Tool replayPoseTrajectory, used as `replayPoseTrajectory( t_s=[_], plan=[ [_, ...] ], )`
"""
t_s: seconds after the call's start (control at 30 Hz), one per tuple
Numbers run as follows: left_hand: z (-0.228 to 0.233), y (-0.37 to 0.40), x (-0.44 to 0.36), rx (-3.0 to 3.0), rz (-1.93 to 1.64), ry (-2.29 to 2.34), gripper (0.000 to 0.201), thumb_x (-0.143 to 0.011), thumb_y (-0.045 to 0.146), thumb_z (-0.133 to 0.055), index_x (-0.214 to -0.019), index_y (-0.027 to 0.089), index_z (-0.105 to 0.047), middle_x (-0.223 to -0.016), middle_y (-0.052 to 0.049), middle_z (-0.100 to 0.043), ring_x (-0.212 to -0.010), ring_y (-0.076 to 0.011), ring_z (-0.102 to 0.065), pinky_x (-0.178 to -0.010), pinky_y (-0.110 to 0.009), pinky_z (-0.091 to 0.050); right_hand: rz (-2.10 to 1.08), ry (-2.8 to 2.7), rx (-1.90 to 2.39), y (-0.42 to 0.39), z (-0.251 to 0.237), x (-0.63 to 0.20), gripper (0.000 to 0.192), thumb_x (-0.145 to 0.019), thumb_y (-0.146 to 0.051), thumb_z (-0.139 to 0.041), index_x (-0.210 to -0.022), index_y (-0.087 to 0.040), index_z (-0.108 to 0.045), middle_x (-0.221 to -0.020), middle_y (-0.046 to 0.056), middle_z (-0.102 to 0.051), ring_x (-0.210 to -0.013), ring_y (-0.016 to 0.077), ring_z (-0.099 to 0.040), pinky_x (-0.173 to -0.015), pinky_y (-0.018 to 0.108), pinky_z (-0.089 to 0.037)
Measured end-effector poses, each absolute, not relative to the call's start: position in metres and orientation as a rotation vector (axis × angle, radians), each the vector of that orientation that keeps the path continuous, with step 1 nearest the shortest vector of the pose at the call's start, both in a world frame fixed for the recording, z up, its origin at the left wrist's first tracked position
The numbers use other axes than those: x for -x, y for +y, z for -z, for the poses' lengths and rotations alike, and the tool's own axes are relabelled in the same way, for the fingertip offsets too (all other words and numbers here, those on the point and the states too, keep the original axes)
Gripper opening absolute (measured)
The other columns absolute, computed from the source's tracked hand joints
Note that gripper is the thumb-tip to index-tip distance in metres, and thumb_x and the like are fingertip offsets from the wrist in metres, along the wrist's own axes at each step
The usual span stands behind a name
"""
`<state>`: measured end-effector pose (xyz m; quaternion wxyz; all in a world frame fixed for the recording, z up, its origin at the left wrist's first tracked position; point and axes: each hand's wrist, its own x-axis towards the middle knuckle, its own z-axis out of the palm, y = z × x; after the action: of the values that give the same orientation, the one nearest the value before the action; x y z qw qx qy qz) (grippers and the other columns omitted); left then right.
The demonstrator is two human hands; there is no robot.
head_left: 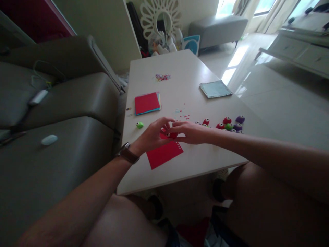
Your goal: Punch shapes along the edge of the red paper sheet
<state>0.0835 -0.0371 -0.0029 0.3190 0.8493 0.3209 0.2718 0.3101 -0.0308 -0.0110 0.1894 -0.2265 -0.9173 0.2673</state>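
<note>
A red paper sheet (164, 154) lies on the white table (180, 68) near its front edge, with a row of small punched holes along its right side. My left hand (151, 135) and my right hand (191, 132) meet over the sheet's far edge. Between their fingertips sits a small red paper punch (171, 134), pinched from both sides. A brown watch is on my left wrist.
Several small red, green and purple punches (228, 124) are grouped to the right of my hands; one green punch (139, 125) lies to the left. A stack of coloured paper (147, 103), a pale blue sheet (215, 89) and confetti (162, 77) lie farther back. A grey sofa is on the left.
</note>
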Motion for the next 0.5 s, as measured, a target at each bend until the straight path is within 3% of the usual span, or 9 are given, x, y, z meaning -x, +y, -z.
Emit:
replayPoseTrajectory(
  t_s=[0.1, 0.23, 0.5],
  plan=[
    [0.004, -0.037, -0.084, -2.193, -0.727, 0.824, 0.054, -0.081, 0.023, -0.076, -0.129, 0.023, -0.052, -0.102, -0.002, -0.063, -0.089, -0.0140, -0.065, -0.077, -0.026, -0.060, -0.760, -2.589, 0.615, -0.031, 0.009, -0.311, 0.024, -0.093, -0.015, -0.060, -0.114, -0.021, -0.068, -0.112, 0.009, -0.065, -0.099, 0.0195, -0.061, -0.088, 0.034, -0.046],
    [0.007, -0.031, -0.080, -2.110, -0.757, 0.905, 0.055, -0.080, 0.030, -0.079, -0.127, 0.021, -0.052, -0.097, -0.002, -0.064, -0.088, -0.0154, -0.067, -0.075, -0.027, -0.060, -0.730, -2.629, 0.660, -0.030, 0.005, -0.313, 0.021, -0.092, -0.014, -0.059, -0.110, -0.018, -0.068, -0.102, 0.007, -0.062, -0.085, 0.0163, -0.059, -0.078, 0.030, -0.044],
    [0.031, -0.012, -0.060, -2.152, -0.455, 1.289, 0.048, -0.069, 0.028, -0.086, -0.109, 0.019, -0.060, -0.104, -0.007, -0.067, -0.097, -0.0223, -0.065, -0.088, -0.040, -0.056, -0.682, -2.661, 0.753, -0.021, 0.000, -0.323, 0.018, -0.088, -0.016, -0.058, -0.103, -0.018, -0.066, -0.093, 0.006, -0.062, -0.079, 0.0150, -0.055, -0.073, 0.027, -0.039]
  ],
)
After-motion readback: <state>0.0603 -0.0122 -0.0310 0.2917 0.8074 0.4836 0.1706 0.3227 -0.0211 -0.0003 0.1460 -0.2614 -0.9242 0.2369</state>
